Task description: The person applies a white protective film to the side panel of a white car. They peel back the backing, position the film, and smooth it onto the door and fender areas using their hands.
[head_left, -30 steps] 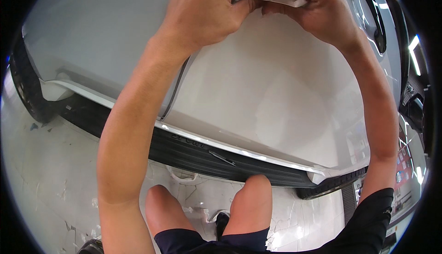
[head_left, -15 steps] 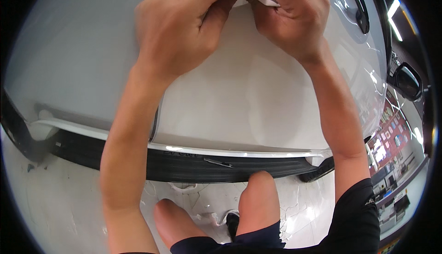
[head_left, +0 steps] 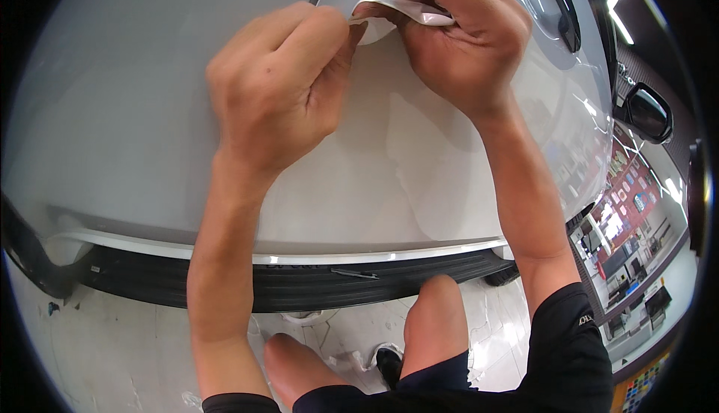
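A glossy pale strip of film (head_left: 404, 5) curls up off a car's white door panel (head_left: 359, 188). My right hand (head_left: 468, 38) is closed on the strip, which shows between its thumb and fingers. At the strip's left end, my left hand (head_left: 277, 83) is closed in a pinch, its fingertips partly hidden behind the hand. Below the hands, an uneven edge and a paler patch show on the panel. On the black running board (head_left: 262, 286) lies a slim dark pen-shaped tool (head_left: 354, 274).
A black door handle (head_left: 562, 8) sits up right, with a side mirror (head_left: 648, 112) beyond it. Pale scraps (head_left: 352, 360) lie on the tiled floor by my shoe (head_left: 389, 364). My bent knees are close to the running board. Shelves and desks stand at far right.
My left hand has moved left and down, a little further from my right hand. More of the pale strip shows between them. The whole view has shifted slightly.
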`<move>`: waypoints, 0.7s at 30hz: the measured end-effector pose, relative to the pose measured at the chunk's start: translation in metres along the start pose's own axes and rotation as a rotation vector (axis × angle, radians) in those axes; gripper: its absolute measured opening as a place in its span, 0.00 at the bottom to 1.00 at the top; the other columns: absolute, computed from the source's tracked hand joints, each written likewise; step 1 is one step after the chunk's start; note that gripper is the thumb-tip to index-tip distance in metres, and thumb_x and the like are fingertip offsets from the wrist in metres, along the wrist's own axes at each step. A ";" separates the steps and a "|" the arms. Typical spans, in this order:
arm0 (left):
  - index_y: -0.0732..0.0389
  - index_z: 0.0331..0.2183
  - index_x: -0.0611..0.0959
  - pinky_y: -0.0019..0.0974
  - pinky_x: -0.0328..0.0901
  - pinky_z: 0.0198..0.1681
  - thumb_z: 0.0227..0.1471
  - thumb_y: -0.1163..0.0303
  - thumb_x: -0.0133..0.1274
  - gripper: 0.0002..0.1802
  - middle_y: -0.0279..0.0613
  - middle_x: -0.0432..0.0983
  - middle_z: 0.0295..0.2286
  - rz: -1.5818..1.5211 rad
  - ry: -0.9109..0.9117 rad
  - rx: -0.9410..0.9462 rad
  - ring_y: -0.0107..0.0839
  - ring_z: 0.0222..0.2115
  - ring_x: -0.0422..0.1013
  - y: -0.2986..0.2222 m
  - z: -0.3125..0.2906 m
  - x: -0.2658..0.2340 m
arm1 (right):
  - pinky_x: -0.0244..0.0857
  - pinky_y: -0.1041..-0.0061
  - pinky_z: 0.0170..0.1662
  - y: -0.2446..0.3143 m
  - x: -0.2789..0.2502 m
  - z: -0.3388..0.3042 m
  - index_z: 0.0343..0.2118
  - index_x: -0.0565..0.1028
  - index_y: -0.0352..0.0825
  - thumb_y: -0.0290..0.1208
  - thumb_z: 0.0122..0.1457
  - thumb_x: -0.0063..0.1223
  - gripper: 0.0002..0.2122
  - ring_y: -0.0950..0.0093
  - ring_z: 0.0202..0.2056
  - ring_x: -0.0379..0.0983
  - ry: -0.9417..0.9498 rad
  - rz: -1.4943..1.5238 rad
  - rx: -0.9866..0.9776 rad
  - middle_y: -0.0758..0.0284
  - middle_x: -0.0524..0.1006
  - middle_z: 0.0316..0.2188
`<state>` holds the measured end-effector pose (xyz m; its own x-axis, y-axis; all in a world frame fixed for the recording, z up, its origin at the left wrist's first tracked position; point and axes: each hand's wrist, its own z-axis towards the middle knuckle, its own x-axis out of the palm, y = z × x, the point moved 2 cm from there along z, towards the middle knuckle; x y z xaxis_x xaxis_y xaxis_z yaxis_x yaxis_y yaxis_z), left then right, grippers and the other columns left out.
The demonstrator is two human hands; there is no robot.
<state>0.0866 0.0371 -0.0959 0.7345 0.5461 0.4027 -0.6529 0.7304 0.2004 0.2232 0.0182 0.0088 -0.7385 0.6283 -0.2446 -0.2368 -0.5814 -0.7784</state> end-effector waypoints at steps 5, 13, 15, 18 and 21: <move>0.61 0.21 0.75 0.34 0.53 0.18 0.45 0.79 0.62 0.11 0.36 0.62 0.16 0.014 0.040 -0.001 0.32 0.15 0.58 -0.004 0.001 -0.003 | 0.58 0.74 0.23 -0.009 0.003 -0.005 0.19 0.73 0.34 0.16 0.36 0.59 0.07 0.72 0.22 0.66 -0.055 0.083 0.039 0.68 0.71 0.18; 0.60 0.19 0.73 0.36 0.52 0.17 0.43 0.80 0.62 0.13 0.36 0.61 0.15 0.031 0.079 -0.032 0.34 0.15 0.58 -0.007 0.002 -0.006 | 0.57 0.74 0.24 -0.008 0.002 -0.008 0.20 0.74 0.35 0.18 0.40 0.62 0.07 0.72 0.21 0.65 -0.049 0.101 0.138 0.68 0.72 0.17; 0.60 0.19 0.73 0.36 0.52 0.17 0.43 0.80 0.62 0.13 0.36 0.61 0.15 0.039 0.084 -0.034 0.34 0.15 0.57 -0.007 0.003 -0.006 | 0.57 0.74 0.24 -0.009 0.001 -0.004 0.20 0.74 0.35 0.19 0.41 0.62 0.07 0.71 0.21 0.65 -0.057 0.127 0.149 0.67 0.72 0.17; 0.60 0.18 0.71 0.36 0.53 0.18 0.43 0.80 0.62 0.15 0.37 0.60 0.15 0.073 0.116 -0.059 0.35 0.15 0.58 -0.014 0.004 -0.005 | 0.57 0.75 0.25 -0.013 -0.001 -0.004 0.19 0.72 0.35 0.21 0.45 0.64 0.09 0.74 0.21 0.63 -0.046 0.163 0.151 0.68 0.70 0.16; 0.61 0.21 0.75 0.36 0.55 0.19 0.44 0.81 0.62 0.11 0.38 0.63 0.17 0.066 0.210 0.032 0.35 0.17 0.60 -0.016 -0.011 -0.018 | 0.54 0.76 0.24 -0.008 0.009 0.009 0.18 0.68 0.34 0.22 0.49 0.64 0.13 0.79 0.20 0.59 -0.203 0.141 0.549 0.70 0.66 0.15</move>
<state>0.0854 0.0204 -0.1162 0.7100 0.6682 0.2220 -0.7041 0.6786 0.2092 0.2125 0.0237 0.0175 -0.8795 0.4457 -0.1670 -0.3789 -0.8679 -0.3212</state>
